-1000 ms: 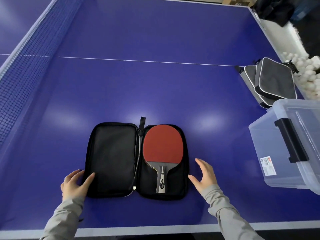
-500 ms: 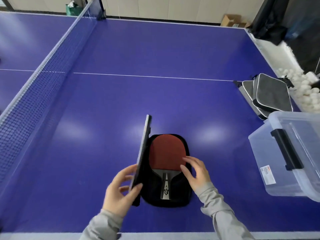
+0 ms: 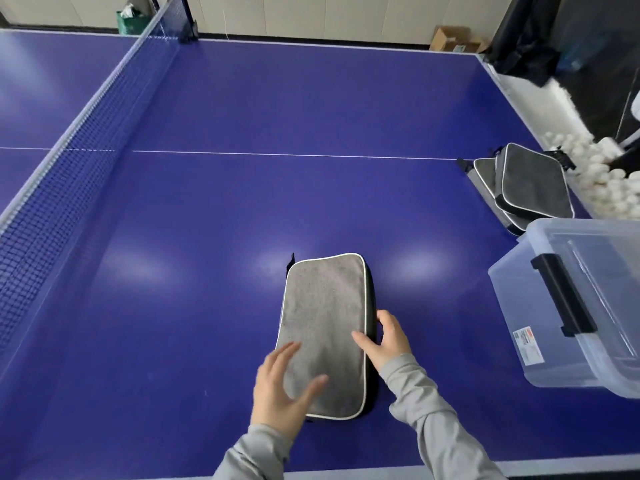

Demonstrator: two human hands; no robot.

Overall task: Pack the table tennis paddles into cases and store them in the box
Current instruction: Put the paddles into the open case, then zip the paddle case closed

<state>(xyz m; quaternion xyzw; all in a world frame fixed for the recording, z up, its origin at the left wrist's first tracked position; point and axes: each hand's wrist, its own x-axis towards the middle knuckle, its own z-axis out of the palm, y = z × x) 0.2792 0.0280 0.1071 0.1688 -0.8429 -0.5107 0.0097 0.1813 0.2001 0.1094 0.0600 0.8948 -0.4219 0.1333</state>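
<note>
Our left hand's (image 3: 277, 393) fingers lie spread and straight over the near end of the closed grey case (image 3: 325, 327), while our right hand (image 3: 388, 344) grips its right edge. We see the case flat on the blue surface (image 3: 207, 254), long axis running away from us, well apart from the clear box (image 3: 540, 341) to the right.

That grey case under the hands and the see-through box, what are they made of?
The case looks like soft fabric: matte, fuzzy grey face, white piped edge. The box looks like hard translucent plastic, glossy with light glare, and it has a black clip, probably plastic too.
</note>
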